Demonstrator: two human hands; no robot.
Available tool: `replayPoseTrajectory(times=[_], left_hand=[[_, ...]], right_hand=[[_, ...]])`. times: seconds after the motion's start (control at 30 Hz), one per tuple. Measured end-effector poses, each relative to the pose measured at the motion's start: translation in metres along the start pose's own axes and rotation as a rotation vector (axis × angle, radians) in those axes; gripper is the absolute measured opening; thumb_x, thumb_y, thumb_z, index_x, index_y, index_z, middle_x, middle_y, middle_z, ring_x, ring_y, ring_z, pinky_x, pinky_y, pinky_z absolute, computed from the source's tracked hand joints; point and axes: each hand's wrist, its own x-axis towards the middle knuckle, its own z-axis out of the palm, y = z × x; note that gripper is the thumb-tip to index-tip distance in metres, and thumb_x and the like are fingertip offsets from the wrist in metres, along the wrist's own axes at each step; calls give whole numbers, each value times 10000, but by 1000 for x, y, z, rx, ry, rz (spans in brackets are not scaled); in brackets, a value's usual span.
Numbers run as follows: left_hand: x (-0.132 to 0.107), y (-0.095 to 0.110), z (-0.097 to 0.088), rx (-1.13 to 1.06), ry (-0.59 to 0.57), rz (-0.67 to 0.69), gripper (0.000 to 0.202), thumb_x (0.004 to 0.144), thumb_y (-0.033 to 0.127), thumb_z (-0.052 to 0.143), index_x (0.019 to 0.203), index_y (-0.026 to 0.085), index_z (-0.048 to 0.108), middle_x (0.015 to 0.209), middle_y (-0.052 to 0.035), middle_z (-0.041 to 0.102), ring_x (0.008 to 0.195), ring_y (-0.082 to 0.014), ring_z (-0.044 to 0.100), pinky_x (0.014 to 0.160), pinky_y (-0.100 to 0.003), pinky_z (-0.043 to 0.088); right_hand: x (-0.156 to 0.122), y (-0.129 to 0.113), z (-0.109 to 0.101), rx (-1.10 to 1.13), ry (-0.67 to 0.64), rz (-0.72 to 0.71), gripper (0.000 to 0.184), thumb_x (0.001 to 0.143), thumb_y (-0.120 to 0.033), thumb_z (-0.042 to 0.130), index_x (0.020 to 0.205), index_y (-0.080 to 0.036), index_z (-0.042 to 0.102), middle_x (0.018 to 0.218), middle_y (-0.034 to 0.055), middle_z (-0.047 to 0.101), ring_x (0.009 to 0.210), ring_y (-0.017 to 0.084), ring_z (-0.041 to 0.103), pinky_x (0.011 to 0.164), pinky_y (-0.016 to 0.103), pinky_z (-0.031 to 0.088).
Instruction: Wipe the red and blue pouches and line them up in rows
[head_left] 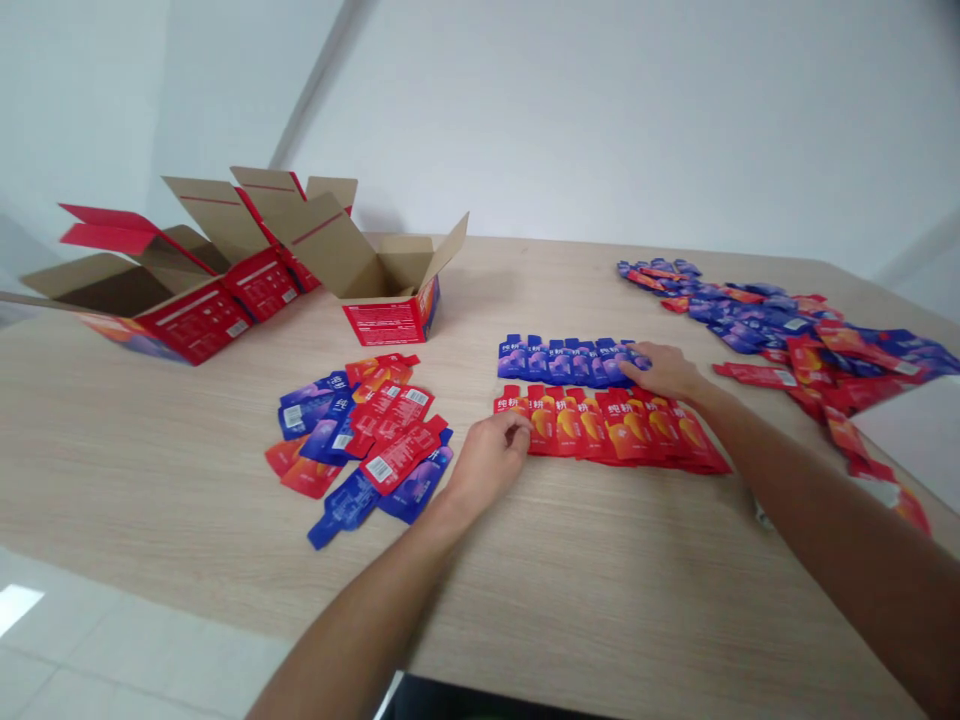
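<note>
Two rows of overlapping flat pouches lie in front of me, a blue row (566, 362) and, nearer, a red-orange row (577, 420). My left hand (489, 455) is at the left end of the red row, fingers curled in and thumb bent toward them. Whether anything is between those fingertips is hidden. At the right end of the blue row, my right hand (664, 370) has thumb and fingers closed on a blue pouch (616, 362). Left of my left hand lies a loose pile of mixed red and blue pouches (390, 425), some with the barcode side up.
An open red cardboard box (386, 322) stands behind the loose pile. More open boxes (199, 325) stand at the far left, flaps raised. A long heap of mixed pouches (757, 315) stretches along the right side of the wooden table (600, 580). A white wall rises behind.
</note>
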Motion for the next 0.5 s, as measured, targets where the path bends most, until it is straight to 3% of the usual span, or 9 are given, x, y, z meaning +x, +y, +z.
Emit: replayPoseTrajectory(times=[0.17,0.3,0.4,0.5], left_hand=[[2,-4,-20,475,-21,-15,270,846,119,476,962,181,711,986,-123,723,903,-237,669,783,-311,482],[1,-8,-46,831,-41,-120,341,767,88,528,1060,119,701,1097,-210,684,1090,-346,623,906,-430,479],[1,-10,-59,940,-78,-273,375,765,110,536,1107,91,689,1159,-260,662,1156,-434,581,919,-583,460],[2,-11,-63,918,-143,-389,407,779,97,508,1145,112,684,1199,-270,657,1197,-438,570,899,-599,477]], right_hand=[[-27,-35,-9,28,89,-118,485,918,-484,518,1313,-230,638,1434,78,576,1336,351,466,1140,531,343],[-71,-77,-8,155,168,-276,393,916,-412,522,1230,-248,693,1400,58,605,1343,312,458,1167,517,318],[-110,-110,-4,294,196,-378,351,915,-386,532,1182,-254,718,1369,62,625,1321,317,468,1128,546,362],[-143,-137,0,437,222,-467,289,907,-315,556,1126,-274,740,1322,62,655,1297,311,480,1096,560,392]])
